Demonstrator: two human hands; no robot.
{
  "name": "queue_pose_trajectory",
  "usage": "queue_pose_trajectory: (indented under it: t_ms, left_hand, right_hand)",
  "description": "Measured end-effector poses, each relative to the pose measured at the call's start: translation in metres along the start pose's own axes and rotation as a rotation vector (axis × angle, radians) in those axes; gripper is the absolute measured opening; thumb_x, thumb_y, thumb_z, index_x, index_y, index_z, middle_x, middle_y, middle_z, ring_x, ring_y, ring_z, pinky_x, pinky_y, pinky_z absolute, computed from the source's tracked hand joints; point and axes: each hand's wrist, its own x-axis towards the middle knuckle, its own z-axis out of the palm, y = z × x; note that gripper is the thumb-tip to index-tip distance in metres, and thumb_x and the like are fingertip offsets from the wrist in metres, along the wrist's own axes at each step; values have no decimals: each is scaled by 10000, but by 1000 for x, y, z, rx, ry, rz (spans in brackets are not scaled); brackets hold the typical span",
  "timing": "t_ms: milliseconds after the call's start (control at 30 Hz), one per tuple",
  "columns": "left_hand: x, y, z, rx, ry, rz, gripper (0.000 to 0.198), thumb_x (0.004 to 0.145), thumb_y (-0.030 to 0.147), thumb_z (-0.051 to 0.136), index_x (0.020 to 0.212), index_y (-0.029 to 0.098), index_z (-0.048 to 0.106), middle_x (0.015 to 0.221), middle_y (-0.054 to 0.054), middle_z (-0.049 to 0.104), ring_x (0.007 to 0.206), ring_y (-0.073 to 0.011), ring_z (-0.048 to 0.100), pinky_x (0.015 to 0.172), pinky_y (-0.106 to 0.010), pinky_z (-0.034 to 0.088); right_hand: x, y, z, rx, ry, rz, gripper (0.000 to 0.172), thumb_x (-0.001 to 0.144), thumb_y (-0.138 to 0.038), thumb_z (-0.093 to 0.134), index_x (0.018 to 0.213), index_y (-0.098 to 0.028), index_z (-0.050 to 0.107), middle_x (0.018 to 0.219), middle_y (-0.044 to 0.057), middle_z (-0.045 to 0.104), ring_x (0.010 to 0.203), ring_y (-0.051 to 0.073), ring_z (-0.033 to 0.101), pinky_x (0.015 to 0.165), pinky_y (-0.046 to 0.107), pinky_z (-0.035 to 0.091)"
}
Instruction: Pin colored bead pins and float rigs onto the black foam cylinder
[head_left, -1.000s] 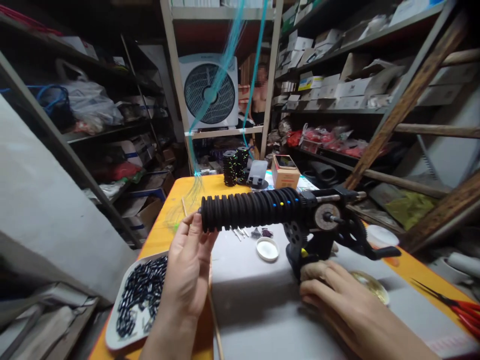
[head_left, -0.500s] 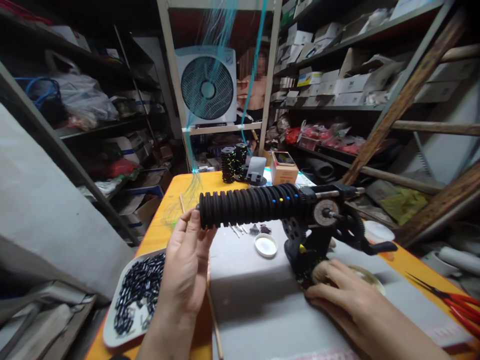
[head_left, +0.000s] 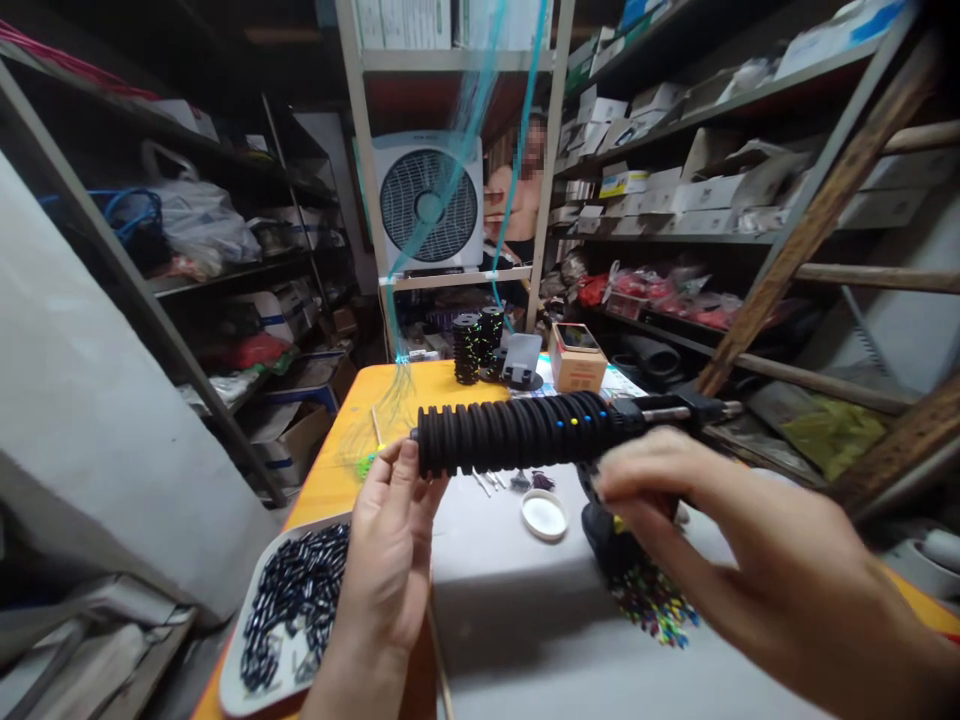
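Observation:
A black ribbed roller (head_left: 510,434) lies level on a black stand (head_left: 600,530). Several blue and yellow pinheads dot it near its right end. My left hand (head_left: 394,540) grips the roller's left end between thumb and fingers. Just in front of the right end is my right hand (head_left: 705,520), slightly blurred, its thumb and fingers drawn together. Whatever these fingertips pinch, if anything, is too small to make out. Below that hand is a heap of many-coloured pins (head_left: 660,605), partly hidden. A round white lid (head_left: 545,513) lies behind the stand's left side.
At the left, a white tray (head_left: 234,690) holds black tube-like pieces. Farther back on the yellow table (head_left: 397,385) stand black spools (head_left: 466,350) and a cardboard box (head_left: 577,360). A box fan (head_left: 429,205), a person (head_left: 521,210) and loaded shelves are beyond.
My right hand has risen from the pins at the stand's foot to the roller's right end. My left hand still holds the left end. The view has shifted slightly.

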Motion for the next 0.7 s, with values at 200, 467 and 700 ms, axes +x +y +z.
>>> queue_pose_trajectory:
  t_ms: [200, 467, 700]
  left_hand:
    - [-1, 2, 3, -1, 5, -18, 84, 941, 108, 606, 932, 158, 673, 998, -62, 758, 845, -109, 735, 805, -201, 627]
    - [-1, 2, 3, -10, 0, -5, 83, 927, 99, 625, 884, 160, 661, 920, -43, 758, 753, -88, 718, 814, -205, 626]
    - [-1, 1, 2, -19, 2, -13, 59, 924, 103, 638, 913, 154, 665, 926, -50, 763, 786, -96, 729, 758, -185, 633]
  right_hand:
    - [41, 15, 10, -52, 148, -30, 60, 938, -133, 633, 946, -192, 634, 897, -11, 701, 821, 112, 659, 778, 238, 504]
    - [44, 18, 18, -66, 126, -49, 58, 935, -122, 638, 925, -161, 680, 983, 53, 707, 964, 169, 679, 871, 296, 536]
    - [44, 21, 17, -109, 106, -54, 54, 942, -155, 633, 923, -175, 680, 987, 41, 728, 964, 187, 696, 882, 317, 542]
